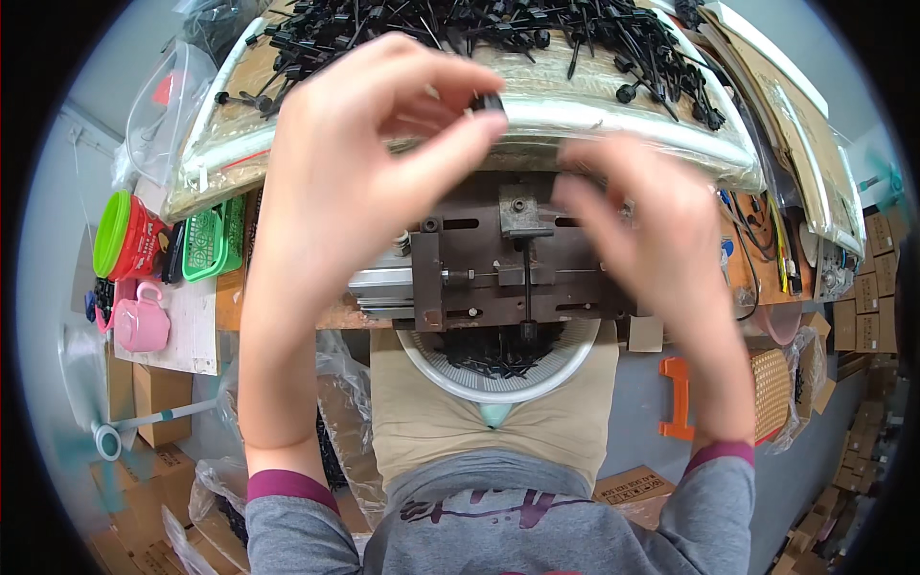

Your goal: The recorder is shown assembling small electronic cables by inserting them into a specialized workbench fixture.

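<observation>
My left hand [355, 163] is raised over the front edge of the tray, thumb and forefinger pinching a small black plastic part [487, 102]. My right hand [647, 206] hovers over the right side of a dark metal fixture [565, 299]. Its thumb and fingers curve toward each other, but motion smears them, and whether anything is between them is unclear. A black stemmed plastic part [527, 287] lies across the fixture, its knobbed end toward me, below a small metal block [519, 211]. Beyond my hands, many similar black parts [498, 29] are heaped on the tray [546, 81].
Against my lap, a white basket [450, 386] holds black parts below the fixture. To the left stand a green basket [213, 241], a red tub with a green rim [134, 240] and a pink cup [142, 321]. Cables [762, 235] lie at right, above an orange stool [677, 398].
</observation>
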### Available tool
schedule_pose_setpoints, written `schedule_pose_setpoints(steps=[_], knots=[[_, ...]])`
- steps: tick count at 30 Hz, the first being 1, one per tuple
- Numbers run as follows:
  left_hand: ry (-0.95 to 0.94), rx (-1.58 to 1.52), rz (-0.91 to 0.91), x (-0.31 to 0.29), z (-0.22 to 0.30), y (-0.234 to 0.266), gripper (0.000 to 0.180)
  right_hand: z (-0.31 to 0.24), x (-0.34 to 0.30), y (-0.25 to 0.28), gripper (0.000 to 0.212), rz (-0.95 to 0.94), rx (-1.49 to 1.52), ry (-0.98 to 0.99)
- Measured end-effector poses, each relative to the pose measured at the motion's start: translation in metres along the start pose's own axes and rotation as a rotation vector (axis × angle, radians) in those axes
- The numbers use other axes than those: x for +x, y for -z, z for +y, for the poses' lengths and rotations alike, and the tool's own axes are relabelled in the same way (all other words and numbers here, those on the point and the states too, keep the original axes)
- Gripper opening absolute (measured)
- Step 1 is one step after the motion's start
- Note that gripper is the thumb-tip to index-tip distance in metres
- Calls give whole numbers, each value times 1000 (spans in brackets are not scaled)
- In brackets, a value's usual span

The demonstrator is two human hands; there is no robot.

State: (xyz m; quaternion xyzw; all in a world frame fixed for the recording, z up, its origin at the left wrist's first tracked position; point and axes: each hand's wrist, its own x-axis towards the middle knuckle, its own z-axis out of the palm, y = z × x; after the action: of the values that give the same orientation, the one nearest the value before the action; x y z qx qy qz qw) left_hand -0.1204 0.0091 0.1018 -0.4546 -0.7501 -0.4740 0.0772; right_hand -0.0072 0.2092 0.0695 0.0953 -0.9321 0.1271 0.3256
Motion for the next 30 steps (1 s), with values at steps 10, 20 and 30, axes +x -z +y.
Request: schedule_pose_setpoints(steps=[10,20,30], knots=[[70,-97,-127,-106,35,-44,32,108,151,-45,28,-400,-564,377],[-77,306,-123,-136,16,-97,25,41,142,16,31,-862,-292,-155],[-91,420,-176,-124,17,-98,26,56,153,4,25,-929,-468,-90]])
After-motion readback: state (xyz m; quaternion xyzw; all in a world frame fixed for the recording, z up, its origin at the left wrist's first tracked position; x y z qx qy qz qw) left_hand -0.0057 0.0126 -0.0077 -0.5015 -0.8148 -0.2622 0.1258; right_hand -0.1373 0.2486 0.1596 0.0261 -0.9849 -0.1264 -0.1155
